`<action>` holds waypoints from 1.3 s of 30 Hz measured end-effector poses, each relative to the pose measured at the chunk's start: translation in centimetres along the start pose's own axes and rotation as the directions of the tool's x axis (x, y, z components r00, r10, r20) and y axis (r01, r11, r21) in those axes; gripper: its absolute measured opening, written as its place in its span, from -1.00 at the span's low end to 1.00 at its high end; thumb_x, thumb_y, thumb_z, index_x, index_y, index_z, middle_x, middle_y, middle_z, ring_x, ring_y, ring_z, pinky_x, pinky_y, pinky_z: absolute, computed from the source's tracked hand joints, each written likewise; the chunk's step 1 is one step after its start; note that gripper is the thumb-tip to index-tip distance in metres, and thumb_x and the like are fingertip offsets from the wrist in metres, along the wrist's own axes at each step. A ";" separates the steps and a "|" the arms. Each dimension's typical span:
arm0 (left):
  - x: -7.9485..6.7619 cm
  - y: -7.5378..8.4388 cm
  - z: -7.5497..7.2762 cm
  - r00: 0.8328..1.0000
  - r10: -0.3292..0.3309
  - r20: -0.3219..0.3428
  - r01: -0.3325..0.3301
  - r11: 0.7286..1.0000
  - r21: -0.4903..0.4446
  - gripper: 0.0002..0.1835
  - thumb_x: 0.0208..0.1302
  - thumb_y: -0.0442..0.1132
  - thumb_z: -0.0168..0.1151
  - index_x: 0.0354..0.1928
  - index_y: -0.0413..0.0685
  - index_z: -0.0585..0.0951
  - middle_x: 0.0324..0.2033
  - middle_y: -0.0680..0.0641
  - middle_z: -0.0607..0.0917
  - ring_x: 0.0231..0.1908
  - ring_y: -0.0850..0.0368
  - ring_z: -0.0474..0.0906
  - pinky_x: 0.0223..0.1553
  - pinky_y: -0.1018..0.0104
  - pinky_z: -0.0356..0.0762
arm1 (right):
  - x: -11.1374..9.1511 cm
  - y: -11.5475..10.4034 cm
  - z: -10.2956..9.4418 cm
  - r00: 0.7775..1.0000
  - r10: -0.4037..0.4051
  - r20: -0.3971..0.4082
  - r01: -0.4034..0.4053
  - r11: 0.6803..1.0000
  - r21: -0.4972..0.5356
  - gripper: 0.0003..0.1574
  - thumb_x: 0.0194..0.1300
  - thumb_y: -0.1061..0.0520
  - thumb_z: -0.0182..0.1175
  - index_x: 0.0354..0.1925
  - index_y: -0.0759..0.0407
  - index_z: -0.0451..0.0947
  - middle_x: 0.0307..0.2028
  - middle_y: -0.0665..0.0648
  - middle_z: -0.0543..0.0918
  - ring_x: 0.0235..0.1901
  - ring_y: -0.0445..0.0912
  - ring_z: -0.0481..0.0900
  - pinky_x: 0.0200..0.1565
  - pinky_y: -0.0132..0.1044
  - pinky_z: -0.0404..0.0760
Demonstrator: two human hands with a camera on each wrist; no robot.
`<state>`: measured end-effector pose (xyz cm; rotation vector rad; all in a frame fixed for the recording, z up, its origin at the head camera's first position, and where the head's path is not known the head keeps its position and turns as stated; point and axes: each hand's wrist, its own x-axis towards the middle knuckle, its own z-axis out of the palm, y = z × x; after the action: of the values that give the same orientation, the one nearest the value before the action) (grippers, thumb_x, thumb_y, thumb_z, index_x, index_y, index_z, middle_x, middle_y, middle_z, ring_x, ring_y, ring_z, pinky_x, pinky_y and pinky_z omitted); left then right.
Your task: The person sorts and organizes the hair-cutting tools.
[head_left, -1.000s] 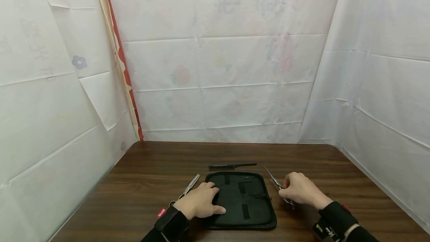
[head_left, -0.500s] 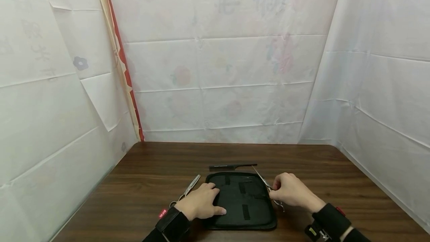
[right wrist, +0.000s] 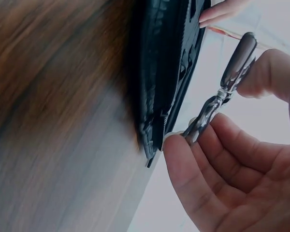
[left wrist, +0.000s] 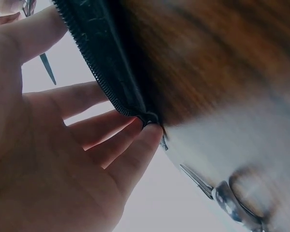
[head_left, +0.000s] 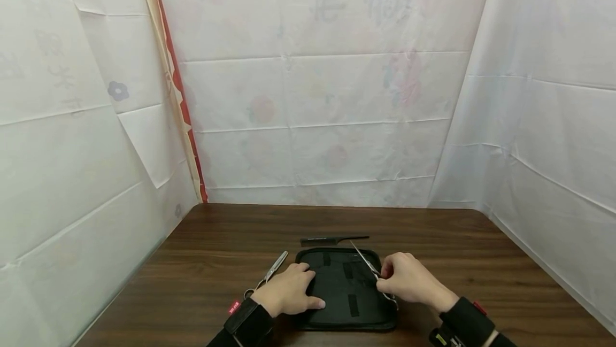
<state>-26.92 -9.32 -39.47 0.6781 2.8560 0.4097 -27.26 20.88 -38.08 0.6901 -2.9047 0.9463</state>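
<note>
A flat black zippered case (head_left: pixel 332 304) with dark elastic straps lies open on the table. My left hand (head_left: pixel 289 289) rests on its left edge, fingers spread and fairly straight; the left wrist view shows fingers along the zipper edge. Over the right part of the case, my right hand (head_left: pixel 409 280) pinches silver scissors (head_left: pixel 367 262) between thumb and fingers. Their blades point to the far left, and the handle loops hang toward me. In the right wrist view the scissors (right wrist: pixel 213 108) show beside the case's zippered side.
Beyond the case lies a black tail comb (head_left: pixel 320 241). A second pair of scissors (head_left: pixel 275 268) lies left of the case, partly hidden behind my left hand. The brown wooden table (head_left: pixel 192 267) is bordered by white sheeting (head_left: pixel 313 95) at the back and sides.
My right hand has carried the scissors leftward from beside the case to over its right part. The left hand has stayed on the case's left edge.
</note>
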 end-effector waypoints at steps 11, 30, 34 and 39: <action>-0.1 0.1 0.0 1.000 0.001 -0.008 -0.001 1.000 0.010 -0.26 0.29 0.21 0.34 0.33 -0.16 0.54 0.38 -0.20 0.43 0.39 -0.16 0.33 0.31 -0.06 0.37 | 0.2 -1.0 0.5 1.000 -0.028 -0.010 0.028 1.000 -0.010 -0.89 0.09 0.16 0.35 -0.45 0.05 0.57 -0.53 -0.05 0.52 -0.58 -0.20 0.41 -0.50 -0.33 0.38; -0.3 -0.1 0.1 0.994 0.095 -0.062 -0.090 0.993 0.081 -0.36 0.36 0.20 0.27 0.27 -0.11 0.59 0.25 -0.14 0.55 0.30 -0.11 0.41 0.32 -0.03 0.33 | 0.2 -2.2 1.3 0.995 -0.096 -0.034 0.097 0.995 0.033 -0.91 0.13 0.19 0.34 -0.36 0.10 0.60 -0.47 -0.08 0.55 -0.51 -0.24 0.47 -0.43 -0.32 0.49; -0.2 0.0 0.0 0.991 0.098 -0.088 -0.093 0.994 0.052 -0.40 0.38 0.16 0.27 0.25 -0.12 0.60 0.20 -0.13 0.59 0.27 -0.11 0.43 0.29 -0.05 0.34 | 0.2 -2.4 1.5 0.992 -0.116 -0.046 0.118 0.992 0.049 -0.92 0.12 0.20 0.34 -0.37 0.09 0.61 -0.47 -0.09 0.56 -0.50 -0.25 0.48 -0.42 -0.33 0.51; 0.0 0.3 -0.3 0.989 0.090 -0.116 -0.094 0.995 -0.027 -0.41 0.39 0.13 0.27 0.24 -0.15 0.61 0.14 -0.12 0.61 0.19 -0.11 0.49 0.20 -0.07 0.44 | 0.4 -2.4 1.8 0.990 -0.130 -0.059 0.134 0.989 0.070 -0.92 0.12 0.21 0.34 -0.37 0.09 0.61 -0.46 -0.10 0.57 -0.48 -0.26 0.50 -0.40 -0.34 0.53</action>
<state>-26.88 -9.14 -39.11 0.8079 2.9257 0.5248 -26.41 18.02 -38.19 0.8358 -2.7501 1.0431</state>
